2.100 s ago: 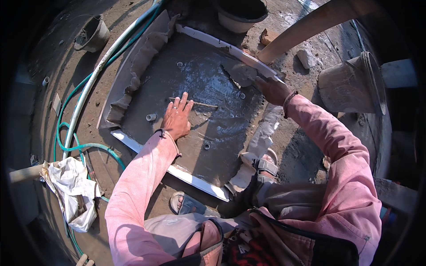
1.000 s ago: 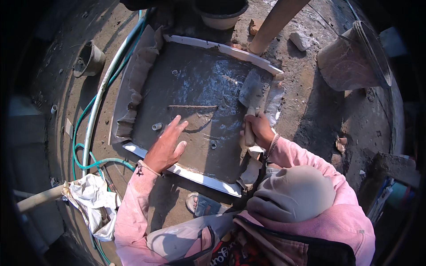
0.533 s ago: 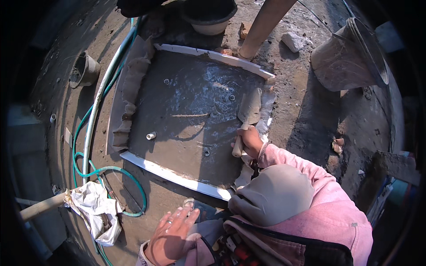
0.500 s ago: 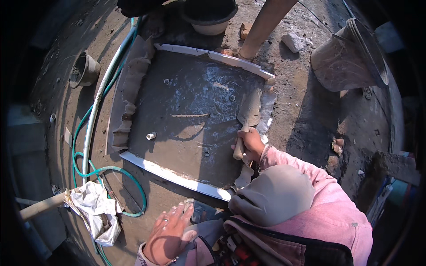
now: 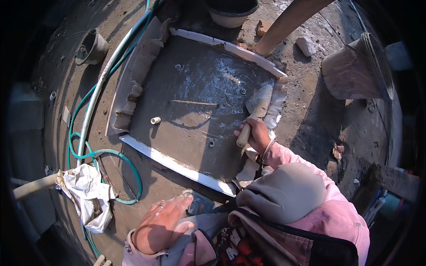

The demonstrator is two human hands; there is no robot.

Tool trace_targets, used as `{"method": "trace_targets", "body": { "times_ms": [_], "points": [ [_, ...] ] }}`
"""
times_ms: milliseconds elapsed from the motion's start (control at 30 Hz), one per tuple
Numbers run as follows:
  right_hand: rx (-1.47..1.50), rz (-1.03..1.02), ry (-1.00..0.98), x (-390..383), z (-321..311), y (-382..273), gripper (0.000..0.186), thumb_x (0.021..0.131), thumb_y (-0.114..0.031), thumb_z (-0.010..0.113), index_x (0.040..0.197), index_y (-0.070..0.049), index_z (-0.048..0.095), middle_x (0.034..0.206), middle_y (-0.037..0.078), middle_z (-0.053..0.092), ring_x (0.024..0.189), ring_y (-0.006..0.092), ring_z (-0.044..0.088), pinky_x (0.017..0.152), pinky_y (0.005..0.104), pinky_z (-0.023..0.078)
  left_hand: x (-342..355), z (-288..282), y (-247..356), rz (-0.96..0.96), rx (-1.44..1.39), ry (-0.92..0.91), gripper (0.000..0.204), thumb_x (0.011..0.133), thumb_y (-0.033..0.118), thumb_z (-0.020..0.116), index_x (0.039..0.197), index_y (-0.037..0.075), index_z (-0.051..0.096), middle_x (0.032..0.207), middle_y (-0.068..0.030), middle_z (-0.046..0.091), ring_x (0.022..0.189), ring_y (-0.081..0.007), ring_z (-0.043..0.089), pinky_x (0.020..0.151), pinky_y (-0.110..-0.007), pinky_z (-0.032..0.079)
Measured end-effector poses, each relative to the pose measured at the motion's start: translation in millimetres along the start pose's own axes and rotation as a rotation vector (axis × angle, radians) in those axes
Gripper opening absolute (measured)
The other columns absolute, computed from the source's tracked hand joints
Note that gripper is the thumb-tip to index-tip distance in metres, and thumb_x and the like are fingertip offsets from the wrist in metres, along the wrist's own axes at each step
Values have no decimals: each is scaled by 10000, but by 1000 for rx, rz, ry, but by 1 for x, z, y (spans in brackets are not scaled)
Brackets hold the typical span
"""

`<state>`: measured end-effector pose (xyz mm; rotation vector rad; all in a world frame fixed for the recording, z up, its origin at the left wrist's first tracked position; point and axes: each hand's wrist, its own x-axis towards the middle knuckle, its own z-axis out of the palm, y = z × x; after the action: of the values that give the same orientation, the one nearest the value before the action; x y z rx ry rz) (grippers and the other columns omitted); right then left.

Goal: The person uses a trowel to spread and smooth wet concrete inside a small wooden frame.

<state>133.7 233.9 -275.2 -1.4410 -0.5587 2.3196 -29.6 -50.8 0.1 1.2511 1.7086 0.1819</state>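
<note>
My right hand (image 5: 258, 135) is wrapped round the wooden handle of a trowel (image 5: 260, 98). The trowel's blade lies at the right edge of a slab of wet grey mortar (image 5: 191, 113), close to a short pipe stub (image 5: 242, 91) set in it. Faint curved marks and a long thin groove or rod show on the surface. A white pipe stub (image 5: 155, 120) sticks up from the left part of the slab. My left hand (image 5: 159, 224) is empty, its fingers stretched out, low in the view beside my leg, with a ring on one finger.
White strips (image 5: 177, 166) edge the slab near and far; torn sacking or paper (image 5: 133, 91) lines its left side. Left of it run a green hose (image 5: 135, 173) and a pale pipe (image 5: 105, 73). Buckets stand around, one large (image 5: 355, 71) at right. Another person's leg (image 5: 288, 24) is behind.
The whole view has shifted, with the slab's far side now further right. My left hand has turned, its fingers pointing more to the right. The trowel stays in my right hand at the slab's right edge.
</note>
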Motion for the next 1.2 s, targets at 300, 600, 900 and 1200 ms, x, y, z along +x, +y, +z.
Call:
{"method": "trace_targets", "body": {
  "times_ms": [300,600,900,1200],
  "points": [
    [-234,457,-59,-41,-3,23,315,986,-145,487,1210,51,388,1092,203,560,999,352,634,846,524,553,-4,4,-1,78,57,63,632,870,315,669,1413,72,454,1361,-175,548,1230,-346,538,1035,-441,403],
    [-111,492,-191,-48,10,25,344,1025,-178,425,1224,100,386,1162,259,573,1110,393,608,966,513,521,-7,3,5,86,72,106,620,868,288,668,1422,103,460,1375,-129,549,1253,-294,530,1073,-431,391],
    [-307,717,-428,-81,16,-41,290,972,-212,458,1176,-6,440,1108,249,629,966,407,656,846,525,552,-18,9,2,77,39,93,630,887,296,658,1441,108,425,1349,-152,560,1242,-323,531,1078,-447,382],
    [-1801,-322,-306,-37,14,-133,295,935,-282,567,1080,-32,508,846,158,616,731,291,610,658,396,489,-18,9,4,73,60,62,648,878,317,666,1439,103,424,1356,-165,549,1255,-324,521,1085,-470,367]
  ]
}}
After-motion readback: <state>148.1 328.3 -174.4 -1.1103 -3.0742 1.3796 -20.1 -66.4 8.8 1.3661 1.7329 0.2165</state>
